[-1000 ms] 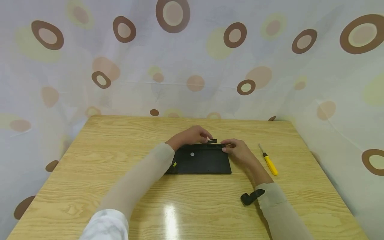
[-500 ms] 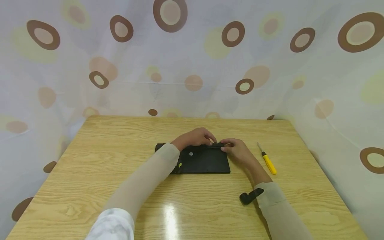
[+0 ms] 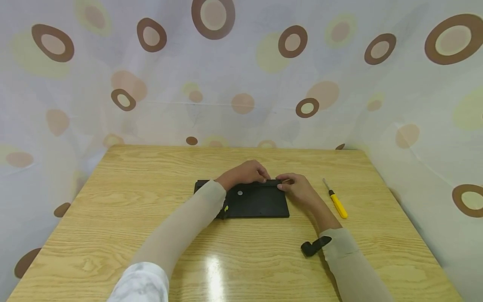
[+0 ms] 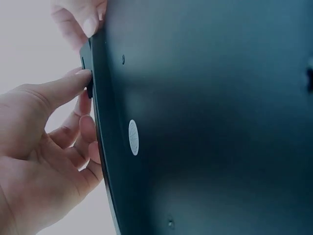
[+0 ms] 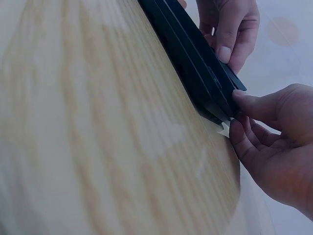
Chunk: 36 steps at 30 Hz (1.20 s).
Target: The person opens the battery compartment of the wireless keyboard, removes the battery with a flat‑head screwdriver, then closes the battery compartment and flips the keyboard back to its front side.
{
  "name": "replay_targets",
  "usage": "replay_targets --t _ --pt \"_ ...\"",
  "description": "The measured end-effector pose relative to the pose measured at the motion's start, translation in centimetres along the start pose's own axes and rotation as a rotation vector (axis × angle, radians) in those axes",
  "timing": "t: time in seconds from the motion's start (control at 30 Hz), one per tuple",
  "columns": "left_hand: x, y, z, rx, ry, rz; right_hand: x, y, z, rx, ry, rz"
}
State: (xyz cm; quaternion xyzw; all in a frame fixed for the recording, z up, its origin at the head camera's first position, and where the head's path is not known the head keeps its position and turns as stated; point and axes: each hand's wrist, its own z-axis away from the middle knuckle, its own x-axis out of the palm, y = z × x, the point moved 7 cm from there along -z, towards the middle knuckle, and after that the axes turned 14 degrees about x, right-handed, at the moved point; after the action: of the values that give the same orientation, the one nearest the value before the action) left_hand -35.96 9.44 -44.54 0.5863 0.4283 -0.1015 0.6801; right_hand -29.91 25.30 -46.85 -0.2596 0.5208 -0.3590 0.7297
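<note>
A flat black slab [image 3: 262, 205], like a keyboard turned underside up, lies on the wooden table, with a raised ridge along its far edge. It bears a round silver sticker [image 4: 133, 137]. My left hand [image 3: 247, 172] pinches a small black cover [image 5: 232, 77] between thumb and fingers at the ridge, toward the slab's right end. Beside it, my right hand [image 3: 299, 189] grips the slab's far right corner, thumb and fingertips on the ridge. In the right wrist view the cover sits against the ridge, slightly askew. My left forearm hides part of the slab's left side.
A yellow-handled screwdriver [image 3: 338, 204] lies right of the slab, its tip pointing away. A black wrist camera [image 3: 311, 248] juts from the right sleeve. Behind the table [image 3: 151, 163] hangs a patterned white curtain [image 3: 241, 75].
The small cover, held above the ridge a second ago, has come down and right onto it in my left hand. My right hand has kept its place.
</note>
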Motion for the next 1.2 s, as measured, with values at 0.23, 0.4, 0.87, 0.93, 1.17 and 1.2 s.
replay_targets --t 0.23,0.4,0.87,0.93,1.17,1.2 --pt "0.07 -0.15 -0.01 -0.034 0.029 0.013 -0.02 0.04 -0.08 0.005 0.0 -0.012" --pt "-0.05 -0.17 -0.03 -0.022 0.02 -0.024 0.03 0.06 -0.08 0.009 -0.001 -0.023" --pt "-0.09 0.28 -0.08 -0.022 -0.022 -0.03 -0.03 0.21 -0.21 0.007 -0.003 -0.028" --pt "-0.09 0.29 -0.05 -0.031 -0.018 -0.028 -0.03 0.18 -0.22 0.004 -0.003 -0.031" --pt "-0.09 0.19 -0.02 -0.06 0.013 -0.009 0.01 0.22 -0.35 0.003 -0.009 -0.04" --pt "-0.09 0.17 -0.03 -0.065 0.015 -0.013 0.02 0.25 -0.37 0.004 -0.01 -0.039"
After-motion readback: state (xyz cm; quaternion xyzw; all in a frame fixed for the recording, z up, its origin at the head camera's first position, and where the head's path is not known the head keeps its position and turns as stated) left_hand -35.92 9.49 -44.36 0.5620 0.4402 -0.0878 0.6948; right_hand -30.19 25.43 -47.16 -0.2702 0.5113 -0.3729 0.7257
